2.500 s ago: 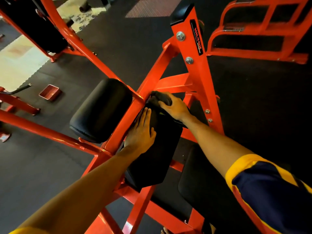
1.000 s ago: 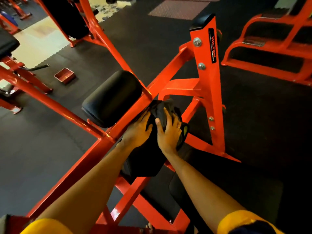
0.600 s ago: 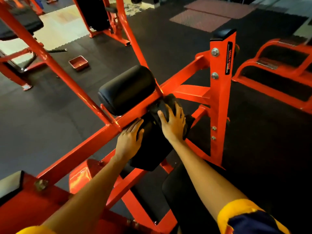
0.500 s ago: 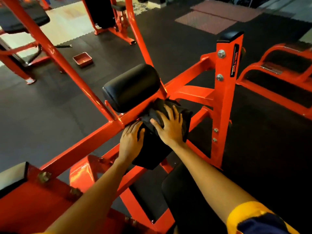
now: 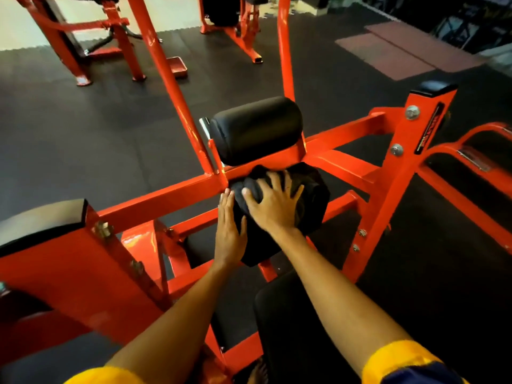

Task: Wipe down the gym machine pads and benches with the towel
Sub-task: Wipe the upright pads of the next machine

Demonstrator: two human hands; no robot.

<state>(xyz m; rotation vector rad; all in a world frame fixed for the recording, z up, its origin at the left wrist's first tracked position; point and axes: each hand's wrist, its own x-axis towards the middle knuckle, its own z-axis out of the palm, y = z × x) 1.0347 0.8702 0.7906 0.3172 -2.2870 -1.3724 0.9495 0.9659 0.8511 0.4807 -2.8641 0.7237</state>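
Pressing the towel point(image 5: 256, 177) onto a pad point(image 5: 313, 195), right grip point(image 5: 273, 207) splayed wide, left grip point(image 5: 230, 231) flat alongside; the roller pad point(image 5: 255, 128) beyond probably awaits wiping.

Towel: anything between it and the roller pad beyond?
Yes. The orange crossbar runs between the towel, pressed under the right hand on the near pad, and the roller pad. It sits low, so lifting the towel over it should probably do.

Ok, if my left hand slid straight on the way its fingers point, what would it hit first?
Likely the red crossbar, just past the left hand fingertips, though depth is hard to judge.
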